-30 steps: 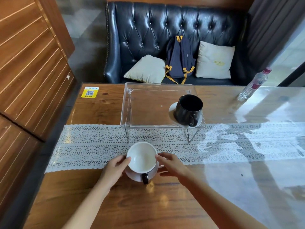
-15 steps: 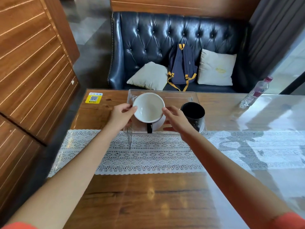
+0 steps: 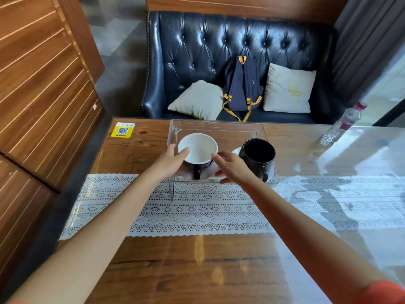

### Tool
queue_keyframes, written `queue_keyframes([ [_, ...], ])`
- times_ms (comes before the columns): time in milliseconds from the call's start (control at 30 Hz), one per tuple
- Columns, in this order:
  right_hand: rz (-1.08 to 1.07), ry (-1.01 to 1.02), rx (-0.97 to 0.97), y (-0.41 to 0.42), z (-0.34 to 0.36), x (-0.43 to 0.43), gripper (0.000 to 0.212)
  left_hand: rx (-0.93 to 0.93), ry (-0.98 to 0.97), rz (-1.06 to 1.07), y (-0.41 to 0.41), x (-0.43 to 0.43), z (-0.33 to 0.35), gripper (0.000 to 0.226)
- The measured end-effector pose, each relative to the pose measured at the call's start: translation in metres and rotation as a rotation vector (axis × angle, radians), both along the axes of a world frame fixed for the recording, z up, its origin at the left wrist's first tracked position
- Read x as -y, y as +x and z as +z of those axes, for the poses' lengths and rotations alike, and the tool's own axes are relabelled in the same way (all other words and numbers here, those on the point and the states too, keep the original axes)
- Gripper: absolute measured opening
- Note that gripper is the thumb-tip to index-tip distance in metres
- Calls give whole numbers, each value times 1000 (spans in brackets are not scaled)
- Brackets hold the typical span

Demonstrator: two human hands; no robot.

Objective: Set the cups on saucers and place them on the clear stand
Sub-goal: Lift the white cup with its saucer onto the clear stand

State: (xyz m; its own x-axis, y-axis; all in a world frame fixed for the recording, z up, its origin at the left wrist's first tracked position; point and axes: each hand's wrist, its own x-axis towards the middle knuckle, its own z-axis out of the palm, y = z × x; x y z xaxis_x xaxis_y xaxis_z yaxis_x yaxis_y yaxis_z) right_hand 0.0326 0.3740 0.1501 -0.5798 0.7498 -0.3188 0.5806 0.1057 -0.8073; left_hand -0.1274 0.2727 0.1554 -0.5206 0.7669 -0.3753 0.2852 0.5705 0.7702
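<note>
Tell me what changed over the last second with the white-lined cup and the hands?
Both hands, left hand and right hand, lifted the white-lined cup on its saucer from the lace runner up and away onto the left side of the clear stand. They are still at it, fingers loosening. The black cup stayed on its saucer on the right side of the stand; the bottle did not move.

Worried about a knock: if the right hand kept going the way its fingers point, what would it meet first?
The right hand points forward and left, so its fingertips would probably meet the white-lined cup first. The black cup sits off to its right, out of that line; depth is uncertain.
</note>
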Motion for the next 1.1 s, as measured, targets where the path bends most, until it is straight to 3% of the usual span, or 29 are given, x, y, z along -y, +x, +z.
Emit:
queue_keyframes([
  [167, 76, 173, 82, 6, 0, 2, 48, -116, 244, 100, -9, 10, -2, 42],
  [333, 138, 267, 177, 5, -6, 10, 34, -120, 87, 74, -8, 14, -37, 61],
  [533, 168, 329, 208, 4, -8, 15, 27, -40, 166, 109, -3, 13, -54, 76],
  [867, 252, 377, 201, -6, -13, 18, 23, -80, 148, 48, -10, 17, -55, 68],
  [1000, 270, 393, 142, 3, -16, 21, 27, -134, 245, 49, -5, 22, -57, 57],
  [1100, 306, 517, 182, 13, -24, 26, 42, -284, 227, 33, -6, 33, -62, 31],
])
